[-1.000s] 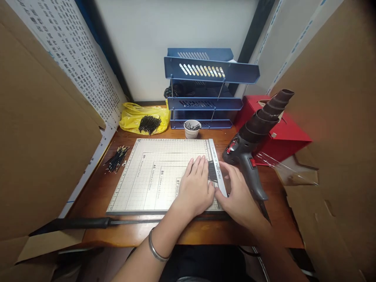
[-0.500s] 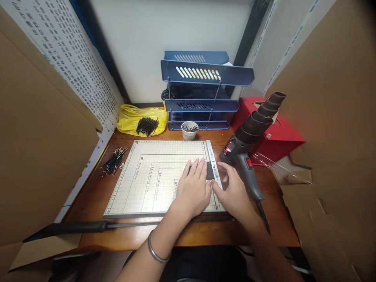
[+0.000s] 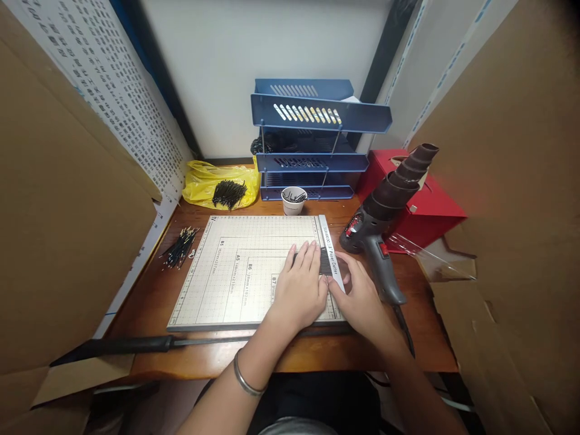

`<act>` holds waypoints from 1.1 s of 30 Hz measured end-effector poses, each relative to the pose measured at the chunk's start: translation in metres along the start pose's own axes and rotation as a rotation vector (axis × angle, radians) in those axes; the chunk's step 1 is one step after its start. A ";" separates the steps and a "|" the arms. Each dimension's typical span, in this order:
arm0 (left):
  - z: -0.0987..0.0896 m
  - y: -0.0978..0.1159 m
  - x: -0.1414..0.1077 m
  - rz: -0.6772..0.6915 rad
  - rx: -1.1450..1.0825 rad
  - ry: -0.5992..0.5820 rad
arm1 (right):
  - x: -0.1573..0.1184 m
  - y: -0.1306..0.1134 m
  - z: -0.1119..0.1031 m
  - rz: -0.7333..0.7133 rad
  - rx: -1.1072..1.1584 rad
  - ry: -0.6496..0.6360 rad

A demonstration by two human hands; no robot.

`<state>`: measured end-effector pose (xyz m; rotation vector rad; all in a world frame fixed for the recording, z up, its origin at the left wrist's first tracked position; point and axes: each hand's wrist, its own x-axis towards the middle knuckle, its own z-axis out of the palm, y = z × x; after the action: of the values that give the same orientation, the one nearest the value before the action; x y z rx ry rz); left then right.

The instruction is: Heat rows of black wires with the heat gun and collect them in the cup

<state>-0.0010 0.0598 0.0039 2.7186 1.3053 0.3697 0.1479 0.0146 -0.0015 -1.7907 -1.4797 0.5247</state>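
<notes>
My left hand lies flat on the paper cutter, fingers stretched out and pressing on a row of thin black tubes. Only the tubes' right ends show; the rest is under my fingers. They reach the cutter's light metal edge strip. At that strip, my right hand is curved around the outer side, with thumb and fingers apart. Its fingertips are partly hidden past the edge. Along the near side of the board, the cutter's long blade arm with its black handle points left.
A grey heat gun stands right of the cutter, before a red box. Behind are a paper cup of black pieces, blue trays and a yellow bag with black pieces. Black wires lie left. Cardboard walls flank the table.
The camera view has shifted slightly. Both hands stay in the same place on the cutter, with no clear change in their hold.
</notes>
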 end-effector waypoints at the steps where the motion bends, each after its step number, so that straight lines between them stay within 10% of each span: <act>1: 0.000 0.000 0.000 -0.003 0.002 0.011 | 0.001 0.001 0.000 0.005 0.006 -0.003; 33: 0.000 -0.005 0.002 -0.073 0.038 0.018 | 0.018 0.005 0.011 0.194 0.033 -0.217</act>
<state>-0.0032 0.0642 0.0030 2.6951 1.4254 0.3668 0.1480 0.0347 -0.0094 -1.9105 -1.4360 0.8602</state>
